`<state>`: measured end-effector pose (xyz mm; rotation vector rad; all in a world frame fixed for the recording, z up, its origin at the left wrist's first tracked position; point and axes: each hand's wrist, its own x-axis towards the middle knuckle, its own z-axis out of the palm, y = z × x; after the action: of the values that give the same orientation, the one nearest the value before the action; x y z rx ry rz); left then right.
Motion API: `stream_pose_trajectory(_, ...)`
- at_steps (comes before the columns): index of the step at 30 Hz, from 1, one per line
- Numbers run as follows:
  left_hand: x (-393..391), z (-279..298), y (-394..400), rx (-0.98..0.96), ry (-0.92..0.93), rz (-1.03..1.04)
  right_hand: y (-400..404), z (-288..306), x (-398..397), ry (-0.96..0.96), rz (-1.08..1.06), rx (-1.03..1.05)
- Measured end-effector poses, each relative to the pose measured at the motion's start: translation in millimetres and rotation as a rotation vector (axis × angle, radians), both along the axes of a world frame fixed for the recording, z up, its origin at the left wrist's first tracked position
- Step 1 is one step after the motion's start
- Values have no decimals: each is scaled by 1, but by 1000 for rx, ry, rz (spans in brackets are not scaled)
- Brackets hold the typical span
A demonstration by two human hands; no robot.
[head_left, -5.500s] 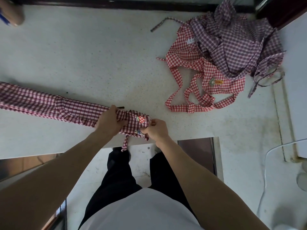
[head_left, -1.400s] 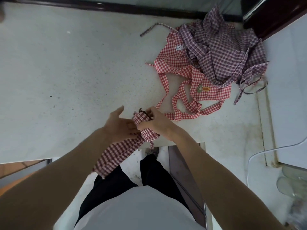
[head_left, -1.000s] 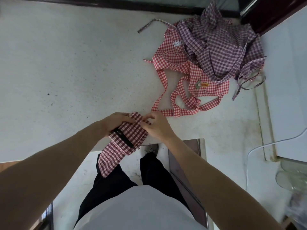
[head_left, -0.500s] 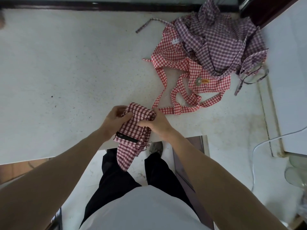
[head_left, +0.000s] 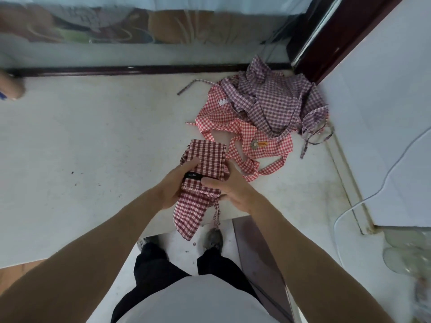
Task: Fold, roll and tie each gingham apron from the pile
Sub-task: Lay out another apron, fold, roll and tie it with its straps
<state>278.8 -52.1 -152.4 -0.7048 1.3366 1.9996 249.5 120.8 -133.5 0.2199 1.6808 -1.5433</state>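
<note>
You've got the dark red gingham apron (head_left: 205, 159) pinched between both hands right at the near edge of the white counter (head_left: 93, 148). Your left hand (head_left: 173, 186) wraps its left side with fingers curled over the top, your right hand (head_left: 229, 186) clamps the right side, thumb on the cloth by the black band (head_left: 193, 176). Long axis runs straight away from you: folded end pointing at the pile, loose tail (head_left: 189, 217) dangling off the edge toward your feet. Both hands equally close. Looks like you're mid-roll, so I'd roll toward yourself. Loads of open counter left; the pile of aprons (head_left: 261, 113) sits just beyond on the right, its red straps (head_left: 251, 166) nearly touching your right fingers.
</note>
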Motion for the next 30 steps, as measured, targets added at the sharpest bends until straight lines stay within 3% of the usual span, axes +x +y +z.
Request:
stream_pose_trajectory(5, -4, 18, 12, 50, -37, -57, 12, 11, 4, 337, 156, 184)
stream_pose_trajectory(16, -11, 54, 31, -48, 153, 27, 10, 16, 9, 858, -35, 377)
stream_pose_trajectory(19, -12, 56, 28, -160, 251, 30, 13, 17, 4, 773, -13, 400)
stream_pose_trajectory(22, -11, 60, 24, -258, 346, 12, 22, 33, -3, 553, -197, 357)
stream_pose_trajectory(26, -9, 68, 23, -287, 404, -59, 28, 57, -13, 97, -114, 61)
stream_pose_trajectory(30, -11, 82, 27, -337, 467, -211, 27, 51, -15, 98, -175, -84)
